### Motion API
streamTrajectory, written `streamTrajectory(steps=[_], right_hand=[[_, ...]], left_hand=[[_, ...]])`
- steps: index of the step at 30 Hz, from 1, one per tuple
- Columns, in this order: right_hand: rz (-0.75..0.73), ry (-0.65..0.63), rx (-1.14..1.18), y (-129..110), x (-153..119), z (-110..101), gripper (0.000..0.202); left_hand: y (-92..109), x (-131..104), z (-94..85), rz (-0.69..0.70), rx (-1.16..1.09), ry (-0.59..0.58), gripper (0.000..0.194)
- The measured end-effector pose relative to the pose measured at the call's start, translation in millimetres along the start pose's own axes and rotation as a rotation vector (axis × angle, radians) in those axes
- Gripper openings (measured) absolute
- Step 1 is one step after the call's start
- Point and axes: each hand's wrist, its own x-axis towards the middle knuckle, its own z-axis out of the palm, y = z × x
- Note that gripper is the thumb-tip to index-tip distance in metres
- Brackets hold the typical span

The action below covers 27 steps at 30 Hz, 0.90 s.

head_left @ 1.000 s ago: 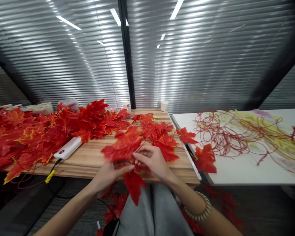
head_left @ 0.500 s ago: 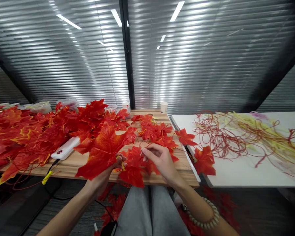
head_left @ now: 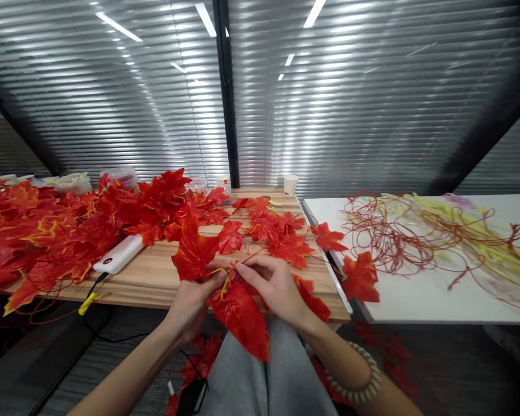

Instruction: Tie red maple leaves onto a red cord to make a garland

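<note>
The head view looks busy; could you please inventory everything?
Leaves: many, red, tables, floor, hands
Wooden table: one, brown, left and centre
White table: one, white, right
Cord: one tangle, red, white table
Strands: many, yellow, white table
Power bank: one, white, wooden table
Cable: at least one, black, power bank
Cups: at least two, white, back
Containers: several, pale, back left
Blinds: several, grey, behind
Trousers: one pair, grey, below
Bracelet: one, beige, right wrist
Left hand: one, bare, at leaves
Right hand: one, bare, at leaves

Bright glare streaking slatted blinds point(head_left: 338, 110), crisp white strip reflections up top! Wooden table point(head_left: 156, 284) evenly lit, floor point(head_left: 130, 361) below dim. Wide-angle lens bending lines, right-hand corners darkening, yellow strands point(head_left: 481, 245) soft, smeary.
</note>
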Motion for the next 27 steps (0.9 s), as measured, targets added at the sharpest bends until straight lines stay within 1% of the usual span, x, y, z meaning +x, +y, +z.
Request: streamTrajectory(steps=[3, 8, 12, 17, 21, 27], right_hand=[[0.081, 0.021, 0.106, -2, 1, 3, 0.019], [0.141, 0.058, 0.187, -5, 1, 11, 0.019], [0.149, 0.065, 0.22, -3, 2, 14, 0.018], [0.146, 0.068, 0.226, -3, 1, 14, 0.017], [0.169, 0.084, 0.245, -3, 2, 15, 0.018], [0.186, 0.059, 0.262, -2, 3, 16, 0.019]], left_hand=[[-4, 2, -2.3, 0.018, -0.016, -0.019, 0.024], [-9, 5, -6.0, 0.06, -0.004, 0.003, 0.023], [-11, 7, -7.8, 0.093, 0.007, 0.02, 0.022], [-13, 8, -6.6, 0.117, -0.058, -0.02, 0.022], [-14, 9, -5.1, 0.131, -0.071, 0.005, 0.024], [-14, 9, -4.9, 0.125, -0.076, 0.025, 0.024]])
